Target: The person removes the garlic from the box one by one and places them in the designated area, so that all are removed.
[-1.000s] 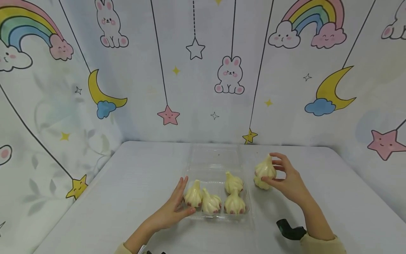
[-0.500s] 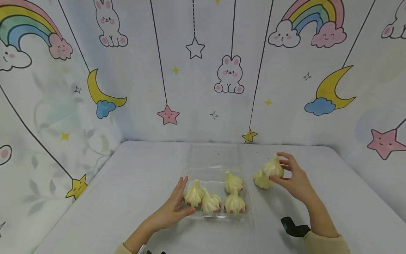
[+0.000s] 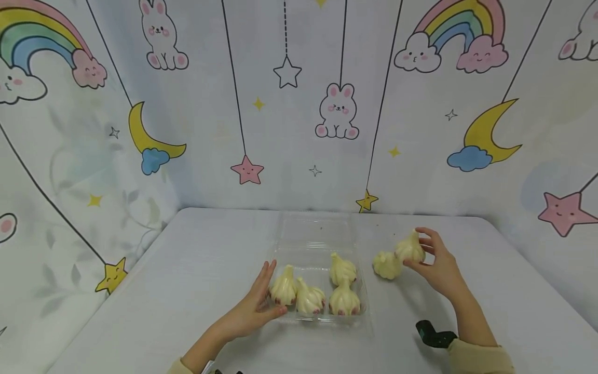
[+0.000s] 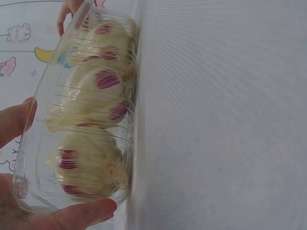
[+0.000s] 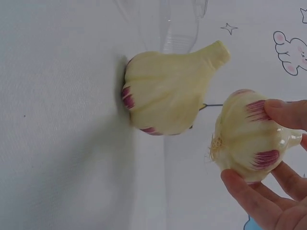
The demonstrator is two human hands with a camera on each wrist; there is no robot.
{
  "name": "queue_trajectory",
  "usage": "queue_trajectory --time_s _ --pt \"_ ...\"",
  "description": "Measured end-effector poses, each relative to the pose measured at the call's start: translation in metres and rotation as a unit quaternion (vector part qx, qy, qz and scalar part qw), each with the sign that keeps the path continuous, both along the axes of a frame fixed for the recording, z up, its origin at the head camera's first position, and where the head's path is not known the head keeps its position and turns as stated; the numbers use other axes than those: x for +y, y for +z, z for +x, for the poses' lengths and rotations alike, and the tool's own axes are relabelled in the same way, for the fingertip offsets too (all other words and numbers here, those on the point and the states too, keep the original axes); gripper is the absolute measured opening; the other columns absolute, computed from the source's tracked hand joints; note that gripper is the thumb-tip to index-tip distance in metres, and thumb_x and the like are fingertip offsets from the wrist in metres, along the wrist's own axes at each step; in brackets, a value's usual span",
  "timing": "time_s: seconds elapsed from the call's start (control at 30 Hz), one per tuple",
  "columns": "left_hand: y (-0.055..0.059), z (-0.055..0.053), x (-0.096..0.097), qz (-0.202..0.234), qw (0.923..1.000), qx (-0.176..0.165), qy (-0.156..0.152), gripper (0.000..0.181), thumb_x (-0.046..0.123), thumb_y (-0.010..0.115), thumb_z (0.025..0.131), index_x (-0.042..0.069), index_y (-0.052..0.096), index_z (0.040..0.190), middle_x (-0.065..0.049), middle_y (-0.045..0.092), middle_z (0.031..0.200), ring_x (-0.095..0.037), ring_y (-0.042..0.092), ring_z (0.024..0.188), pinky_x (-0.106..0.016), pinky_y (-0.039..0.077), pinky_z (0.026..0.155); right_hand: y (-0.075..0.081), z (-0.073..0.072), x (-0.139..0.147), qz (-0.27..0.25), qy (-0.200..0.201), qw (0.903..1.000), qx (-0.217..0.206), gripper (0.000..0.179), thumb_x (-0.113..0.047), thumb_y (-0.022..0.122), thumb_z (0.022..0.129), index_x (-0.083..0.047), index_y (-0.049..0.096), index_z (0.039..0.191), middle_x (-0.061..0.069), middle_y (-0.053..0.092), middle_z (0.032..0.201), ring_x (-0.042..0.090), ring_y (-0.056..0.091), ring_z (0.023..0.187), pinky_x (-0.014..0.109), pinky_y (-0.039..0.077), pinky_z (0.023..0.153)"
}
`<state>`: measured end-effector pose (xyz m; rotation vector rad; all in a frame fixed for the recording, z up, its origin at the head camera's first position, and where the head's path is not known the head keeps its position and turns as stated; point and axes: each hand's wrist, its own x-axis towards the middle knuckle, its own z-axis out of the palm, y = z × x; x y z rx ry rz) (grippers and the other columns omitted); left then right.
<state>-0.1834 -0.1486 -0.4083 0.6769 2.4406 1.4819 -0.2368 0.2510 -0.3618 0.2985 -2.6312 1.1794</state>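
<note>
My right hand (image 3: 439, 267) pinches a garlic bulb (image 3: 410, 248) between thumb and fingers, above the table. In the right wrist view this held garlic bulb (image 5: 252, 136) shows purple streaks and a tuft of roots. Another garlic bulb (image 3: 386, 265) rests on the table just left of it. A clear plastic box (image 3: 322, 318) contains several garlic bulbs, two at its left and two at its right. My left hand (image 3: 252, 309) touches the left end of the box, fingers straight along the side and thumb at the front wall (image 4: 91, 211).
Behind the box its clear lid (image 3: 317, 228) lies folded back on the white table (image 3: 215, 244). A patterned cloth (image 3: 299, 130) rises at the table's back and sides. A black object (image 3: 435, 335) sits by the right wrist.
My right hand has moved to the right with its garlic bulb, away from the bulb lying on the table. That bulb shows more fully now. My left hand and the box have stayed put.
</note>
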Motion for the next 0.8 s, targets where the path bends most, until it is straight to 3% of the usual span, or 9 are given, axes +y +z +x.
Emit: queue_trajectory --time_s 0.57,0.8 --pt "0.002 0.001 0.000 -0.002 1.0000 0.000 -0.001 0.089 0.025 0.059 0.090 0.024 -0.010 0.147 -0.019 -0.024 0.146 -0.051 -0.007 0.130 -0.065 0.030 0.092 -0.015 -0.007 0.011 0.024 -0.018 0.9993 0.024 0.073 0.000 0.070 0.077 0.000 0.026 0.136 0.038 0.040 0.122 0.058 0.039 0.110 0.057 0.047 0.076" --pt "0.002 0.002 0.000 0.002 1.0000 -0.002 -0.003 0.088 0.025 0.058 0.091 0.023 -0.010 0.147 -0.020 -0.023 0.147 -0.052 -0.006 0.130 -0.064 0.030 0.092 -0.026 -0.009 0.016 0.041 -0.027 0.9988 0.003 0.072 -0.001 0.070 0.076 0.001 0.027 0.135 0.039 0.042 0.118 0.057 0.041 0.107 0.064 0.040 0.079"
